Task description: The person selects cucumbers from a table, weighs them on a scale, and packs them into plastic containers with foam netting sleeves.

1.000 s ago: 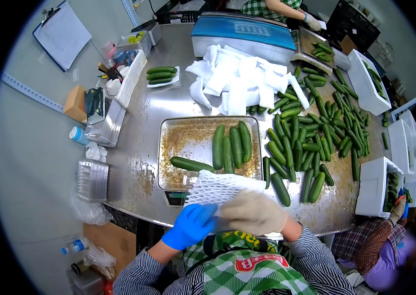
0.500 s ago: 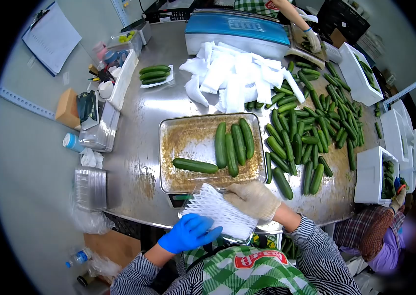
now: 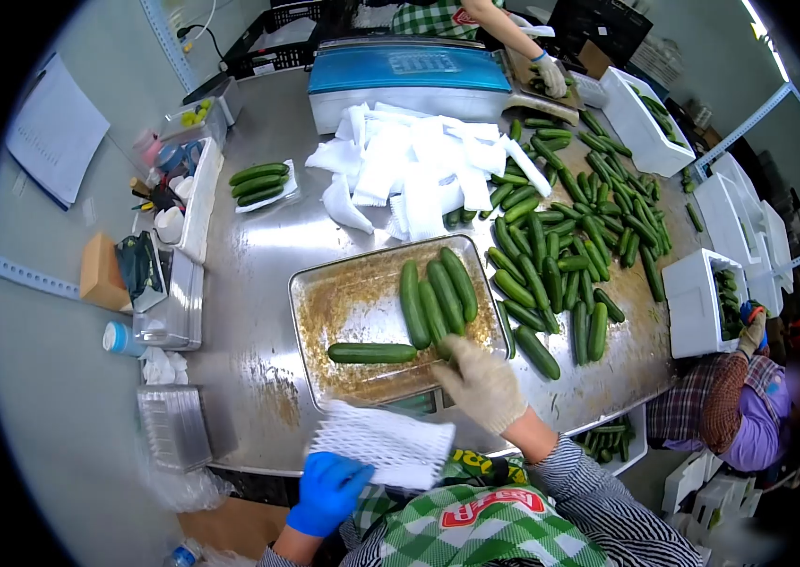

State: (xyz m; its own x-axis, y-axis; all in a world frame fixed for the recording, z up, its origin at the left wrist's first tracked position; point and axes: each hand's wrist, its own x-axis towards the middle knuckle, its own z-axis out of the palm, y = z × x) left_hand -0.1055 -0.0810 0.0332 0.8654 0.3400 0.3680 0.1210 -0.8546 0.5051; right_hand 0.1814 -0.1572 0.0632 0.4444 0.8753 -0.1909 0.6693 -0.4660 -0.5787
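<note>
1 left hand (image 3: 329, 495), fingers clasping white netting (image 3: 383, 444), right hand (image 3: 487, 386) at cucumber (image 3: 431, 312), fingers blurred, cannot tell if grasping

You had the white foam mesh sheet (image 3: 386, 446) by its near left part in your left hand (image 3: 332, 493), its ridged face up, at the near edge of the metal tray (image 3: 335, 293). In that tray lay five long green cucumbers (image 3: 413, 307): four side by side toward the right, slanting slightly, and one crosswise at their left. Your right hand (image 3: 483, 383) was at the near end of the group of four.
</note>
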